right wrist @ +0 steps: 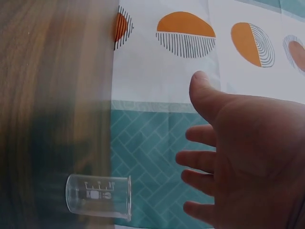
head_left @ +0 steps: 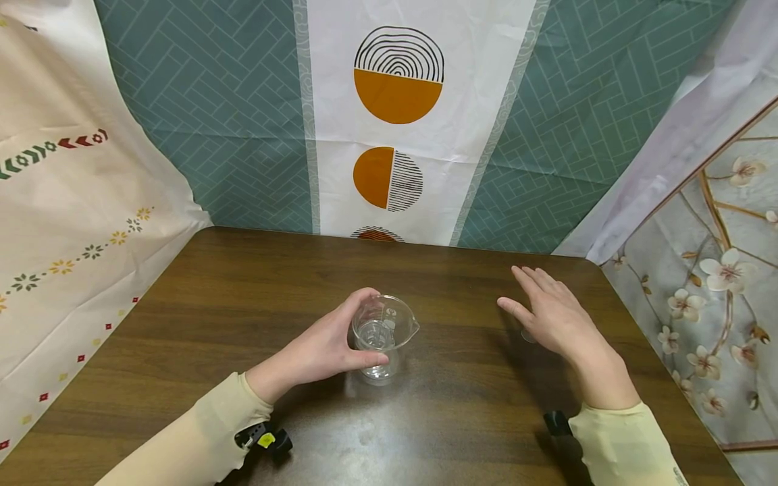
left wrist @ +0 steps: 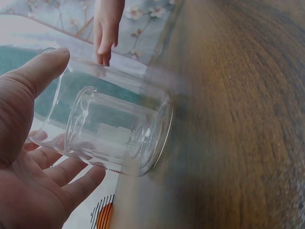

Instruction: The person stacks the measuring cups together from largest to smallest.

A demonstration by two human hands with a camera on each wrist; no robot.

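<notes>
My left hand (head_left: 325, 345) grips a large clear glass beaker (head_left: 402, 339) near its rim, thumb on the near side and fingers round the far side. A smaller glass beaker (left wrist: 107, 117) stands upright inside it, as the left wrist view shows. The large beaker's base is at the tabletop. Off to the right, my right hand (head_left: 559, 314) is raised above the table with fingers extended, holding nothing. Near that hand a separate small beaker (right wrist: 99, 195) with white markings stands upright on the table; in the head view the hand hides most of it.
The brown wooden table (head_left: 255, 283) ends at a teal and white patterned cloth (head_left: 243, 169) at the back. A cream cloth (head_left: 79, 202) hangs on the left, and a flowered cloth (head_left: 699, 324) on the right.
</notes>
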